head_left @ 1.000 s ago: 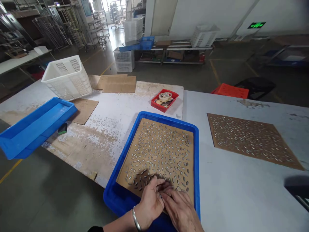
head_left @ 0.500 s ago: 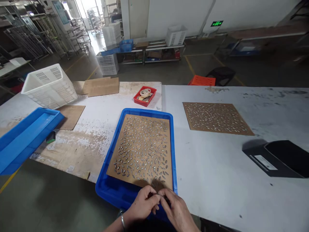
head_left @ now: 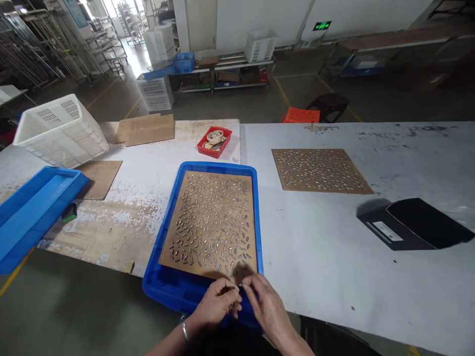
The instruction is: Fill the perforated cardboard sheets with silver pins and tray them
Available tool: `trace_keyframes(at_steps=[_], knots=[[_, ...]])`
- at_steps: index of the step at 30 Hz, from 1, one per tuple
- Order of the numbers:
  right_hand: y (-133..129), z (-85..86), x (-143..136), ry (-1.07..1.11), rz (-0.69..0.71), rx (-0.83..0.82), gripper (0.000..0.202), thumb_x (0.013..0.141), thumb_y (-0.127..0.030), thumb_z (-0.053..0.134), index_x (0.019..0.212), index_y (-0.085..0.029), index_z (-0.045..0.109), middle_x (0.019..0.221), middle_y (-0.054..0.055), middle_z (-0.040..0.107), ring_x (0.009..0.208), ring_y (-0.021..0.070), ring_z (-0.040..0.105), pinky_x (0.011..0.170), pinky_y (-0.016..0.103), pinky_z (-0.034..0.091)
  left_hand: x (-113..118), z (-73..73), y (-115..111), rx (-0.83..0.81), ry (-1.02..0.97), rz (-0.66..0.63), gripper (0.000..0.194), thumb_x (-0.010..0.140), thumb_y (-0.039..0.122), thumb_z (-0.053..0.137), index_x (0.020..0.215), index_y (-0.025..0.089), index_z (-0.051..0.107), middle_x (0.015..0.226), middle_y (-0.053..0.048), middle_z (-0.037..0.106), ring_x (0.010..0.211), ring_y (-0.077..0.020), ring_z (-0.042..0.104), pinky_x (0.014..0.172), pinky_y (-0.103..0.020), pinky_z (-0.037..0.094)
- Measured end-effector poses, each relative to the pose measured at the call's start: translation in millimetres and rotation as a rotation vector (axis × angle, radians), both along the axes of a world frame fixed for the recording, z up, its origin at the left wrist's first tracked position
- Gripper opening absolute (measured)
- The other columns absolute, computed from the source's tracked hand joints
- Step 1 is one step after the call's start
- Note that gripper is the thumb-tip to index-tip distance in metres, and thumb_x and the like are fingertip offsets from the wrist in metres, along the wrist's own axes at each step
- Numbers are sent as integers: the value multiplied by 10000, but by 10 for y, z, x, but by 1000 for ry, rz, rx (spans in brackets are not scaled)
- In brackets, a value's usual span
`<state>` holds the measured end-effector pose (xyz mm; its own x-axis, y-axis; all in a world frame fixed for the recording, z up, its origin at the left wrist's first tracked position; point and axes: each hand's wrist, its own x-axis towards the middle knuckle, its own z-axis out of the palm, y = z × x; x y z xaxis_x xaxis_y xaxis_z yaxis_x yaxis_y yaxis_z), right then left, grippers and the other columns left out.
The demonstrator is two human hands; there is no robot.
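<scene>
My left hand (head_left: 218, 302) and my right hand (head_left: 266, 304) meet over the near edge of a blue tray (head_left: 260, 222). Each is closed in a pinch with the fingertips close together; whatever lies between them is too small to make out. A silver bangle (head_left: 184, 331) circles my left wrist. Inside the tray lies a brown cardboard sheet (head_left: 174, 259), covered with small grey, shiny leaf-shaped pieces (head_left: 215, 217). My fingertips are at the sheet's near right edge, where their shadow falls.
A second piece-covered cardboard sheet (head_left: 315, 170) lies to the right, near a black box (head_left: 411, 225). Behind the tray stands a red bin (head_left: 214, 142) holding rings and scraps. On the left are a white crate (head_left: 61, 131), another blue tray (head_left: 40, 212) and bare cardboard (head_left: 148, 129).
My fingertips have come slightly apart, with the right hand's fingers straighter. The camera view has shifted, so the table's things appear further left and higher. The trays and sheets stay in place.
</scene>
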<state>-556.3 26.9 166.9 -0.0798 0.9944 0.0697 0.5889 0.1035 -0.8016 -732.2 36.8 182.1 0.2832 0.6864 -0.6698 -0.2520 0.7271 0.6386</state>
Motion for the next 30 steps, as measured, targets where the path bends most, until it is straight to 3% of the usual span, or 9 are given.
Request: trace_keyframes(at_steps=[4,8,12,15,19,22,27,30], knots=[[143,-219,239,-184,-122,18,415,1075,-479,347,937,-207,627,880,83,661,755,222,676,690,356,539,-148,11,74,-156,-204,247,427,489,230,991,767,129,683,796,-64,718,817,-203,712,849,-343,553],[222,-361,330,-298,-136,-10,520,1083,-517,268,959,-191,654,890,94,679,736,232,677,678,377,503,-331,0,127,-234,-222,316,376,529,150,971,783,111,697,917,-126,759,982,-275,738,1077,-437,498],[197,-394,249,-332,-158,-5,546,1085,-531,253,953,-192,660,893,90,682,758,227,674,699,378,467,-496,-22,68,-269,-156,278,402,560,258,988,791,125,686,919,-126,770,975,-282,747,1035,-427,533],[163,-393,185,-365,-164,-11,546,1089,-524,252,953,-192,664,904,89,678,792,226,661,730,380,438,-620,-29,1,-280,-90,239,369,608,306,970,782,126,698,914,-111,770,896,-224,745,926,-353,574],[157,-404,139,-424,-208,-26,541,1088,-511,260,962,-194,679,885,89,652,834,244,637,753,388,396,-745,-55,-48,-285,-94,270,331,513,99,952,751,123,722,886,-87,773,900,-206,744,945,-315,567],[164,-438,115,-419,-212,-22,532,1084,-505,271,973,-195,690,884,88,655,845,246,633,780,399,381,-778,-81,-69,-298,-130,306,262,574,41,894,750,129,721,872,-80,774,969,-241,757,1054,-375,534],[163,-456,99,-411,-231,7,583,1069,-571,264,965,-185,687,907,106,682,857,257,641,802,419,385,-754,-80,-113,-310,-141,314,239,685,148,889,839,119,709,961,-145,776,997,-274,758,1034,-406,543],[108,-311,57,-376,-246,91,524,1071,-558,310,1005,-184,671,934,107,695,862,258,652,780,407,412,-717,-31,-118,-274,-106,284,318,690,251,920,882,108,711,1022,-172,768,997,-281,748,1004,-422,545]])
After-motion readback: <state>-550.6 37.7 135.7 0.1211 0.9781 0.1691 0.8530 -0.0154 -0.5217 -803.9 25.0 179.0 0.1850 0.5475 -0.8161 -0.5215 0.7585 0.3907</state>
